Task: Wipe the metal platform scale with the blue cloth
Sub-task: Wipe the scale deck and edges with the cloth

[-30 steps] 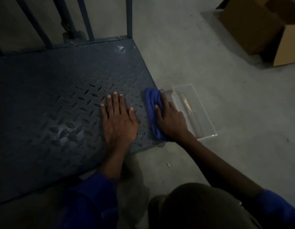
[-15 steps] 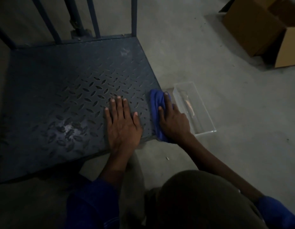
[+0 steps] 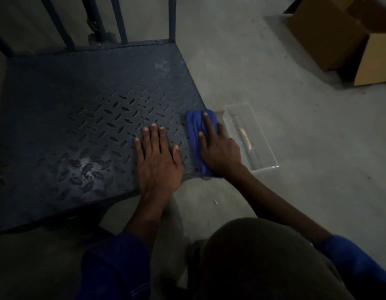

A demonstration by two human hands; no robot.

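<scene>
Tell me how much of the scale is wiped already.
Done: unclear; a shiny patch front left hints at wiping. In hand: the right hand presses the blue cloth on the platform scale, at its right edge; the left hand lies flat beside it. Left: probably most of the plate, dusty far corner included.

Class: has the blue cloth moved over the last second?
No, not noticeably. The blue cloth still lies on the right edge of the scale platform, its near end at the front corner, beside the clear tray, under the right hand.
</scene>
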